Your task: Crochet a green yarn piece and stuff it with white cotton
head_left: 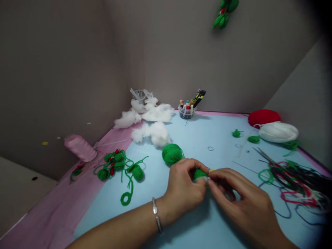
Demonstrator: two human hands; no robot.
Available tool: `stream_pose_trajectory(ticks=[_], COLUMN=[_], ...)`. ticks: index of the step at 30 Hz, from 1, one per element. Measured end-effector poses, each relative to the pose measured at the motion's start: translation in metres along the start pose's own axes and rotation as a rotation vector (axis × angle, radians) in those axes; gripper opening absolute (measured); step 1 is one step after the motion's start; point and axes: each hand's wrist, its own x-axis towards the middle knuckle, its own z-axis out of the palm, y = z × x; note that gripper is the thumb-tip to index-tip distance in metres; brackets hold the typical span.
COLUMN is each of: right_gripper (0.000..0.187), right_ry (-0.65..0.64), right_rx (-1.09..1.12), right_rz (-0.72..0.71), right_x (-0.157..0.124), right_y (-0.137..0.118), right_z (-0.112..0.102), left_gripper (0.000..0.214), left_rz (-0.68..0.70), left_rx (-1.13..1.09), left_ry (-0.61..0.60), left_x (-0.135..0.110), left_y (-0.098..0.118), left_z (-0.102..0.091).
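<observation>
Head view: left hand [184,183] clamps and right hand [240,197] pinches the green piece [199,173], front-right of the ball [172,154].

Showing green on the piece [199,173], with white at its edge, and green again on the ball [172,154]. Mixing green and red in the bunch [118,157]. Gleaming silver on the bracelet [155,207]. Spreading plain light blue over the mat [202,138], pink over the cloth [49,214] and cone [81,148], white over the stuffing [158,133]. Tangling green, black, red and white in the scraps [307,174].
</observation>
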Motion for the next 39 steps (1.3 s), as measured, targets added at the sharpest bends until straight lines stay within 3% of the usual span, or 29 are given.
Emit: stream_pose_trajectory(ticks=[7,12,18,24,28,31,36,39], right_gripper=[0.006,0.008,0.009,0.012,0.011,0.011,0.015,0.014], right_ry=[-0.04,-0.014,-0.003,0.029,-0.035,-0.045,-0.04,-0.042], right_rx=[0.017,-0.009,-0.11,-0.201,-0.146,-0.06,0.019,0.03], right_rz=[0.009,-0.001,0.007,-0.135,-0.104,-0.026,0.092,0.161], right_x=[0.004,0.006,0.013,0.013,0.008,0.003,0.0,0.001], right_y=[0.003,0.008,0.01,0.011,0.011,0.007,0.005,0.004], right_z=[-0.005,-0.005,-0.009,-0.009,-0.007,-0.004,0.0,0.003], left_gripper=[0.03,0.029,0.05,0.035,0.034,0.032,0.033,0.032], left_rz=[0.098,0.066,0.116,0.194,0.251,0.189,-0.101,-0.089], left_rx=[0.084,0.041,-0.027,0.098,0.148,0.117,-0.104,-0.093], left_ry=[-0.055,-0.142,-0.302,-0.259,-0.261,-0.225,-0.145,-0.088], left_x=[0.002,0.003,0.0,0.001,0.002,0.003,0.009,0.008], left_y=[-0.002,-0.004,0.001,-0.003,-0.008,-0.009,-0.011,-0.011], left_z=[-0.004,-0.004,-0.007,-0.004,-0.002,-0.001,-0.002,-0.001])
